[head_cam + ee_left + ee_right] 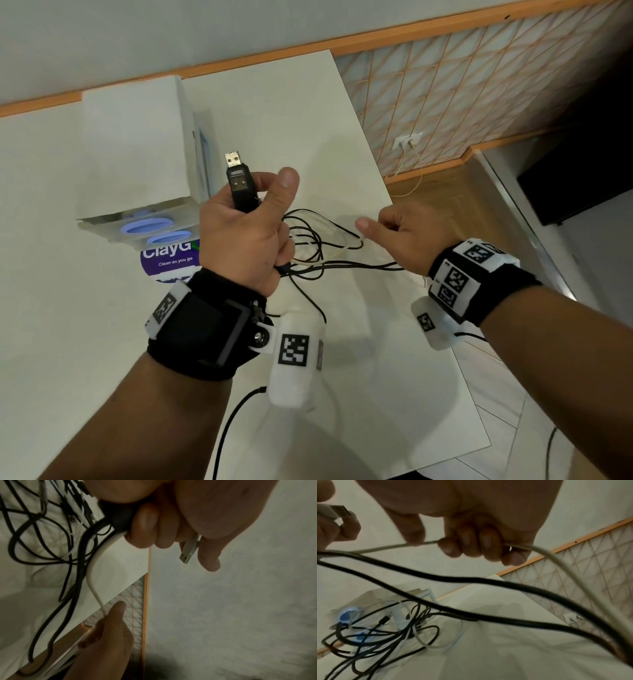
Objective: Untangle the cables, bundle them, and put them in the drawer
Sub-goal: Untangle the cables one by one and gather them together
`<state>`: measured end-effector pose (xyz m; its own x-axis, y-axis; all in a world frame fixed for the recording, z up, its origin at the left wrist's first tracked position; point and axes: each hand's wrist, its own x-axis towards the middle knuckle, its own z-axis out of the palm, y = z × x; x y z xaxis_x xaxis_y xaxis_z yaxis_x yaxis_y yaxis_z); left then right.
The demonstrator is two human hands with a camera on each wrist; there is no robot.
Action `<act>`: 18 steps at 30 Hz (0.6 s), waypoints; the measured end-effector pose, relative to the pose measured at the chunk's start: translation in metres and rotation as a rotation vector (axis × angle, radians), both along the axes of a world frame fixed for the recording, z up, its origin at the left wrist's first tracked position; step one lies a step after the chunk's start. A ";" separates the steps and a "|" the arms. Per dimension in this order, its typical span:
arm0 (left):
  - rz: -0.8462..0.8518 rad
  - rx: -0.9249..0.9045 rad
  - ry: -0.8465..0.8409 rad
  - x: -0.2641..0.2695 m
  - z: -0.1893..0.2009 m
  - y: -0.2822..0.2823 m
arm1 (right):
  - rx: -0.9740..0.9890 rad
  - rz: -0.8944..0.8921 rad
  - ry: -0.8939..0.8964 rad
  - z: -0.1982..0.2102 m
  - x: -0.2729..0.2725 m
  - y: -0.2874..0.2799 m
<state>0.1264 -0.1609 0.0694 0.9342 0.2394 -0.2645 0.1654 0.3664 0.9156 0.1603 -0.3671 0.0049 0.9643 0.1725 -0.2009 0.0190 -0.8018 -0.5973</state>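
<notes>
Black plugs (239, 183): gripped upright in left hand (245, 233), anchoring ends.
White cable (565, 566): right hand (406, 234) clenches it, drawing it from the tangle (315, 243).

Tangled black and white cables (310, 240) on table.

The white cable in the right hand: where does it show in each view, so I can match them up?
Head: white cable barely visible, just left of the right hand.
Left wrist: runs from the left hand down to the right hand's fingers at lower centre.
Right wrist: passes through the curled fingers, top centre.
Shared landmark: orange wall trim.
</notes>
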 end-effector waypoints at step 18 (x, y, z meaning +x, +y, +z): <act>-0.218 0.038 -0.019 -0.005 -0.012 -0.013 | 0.036 -0.127 0.043 -0.001 0.004 0.009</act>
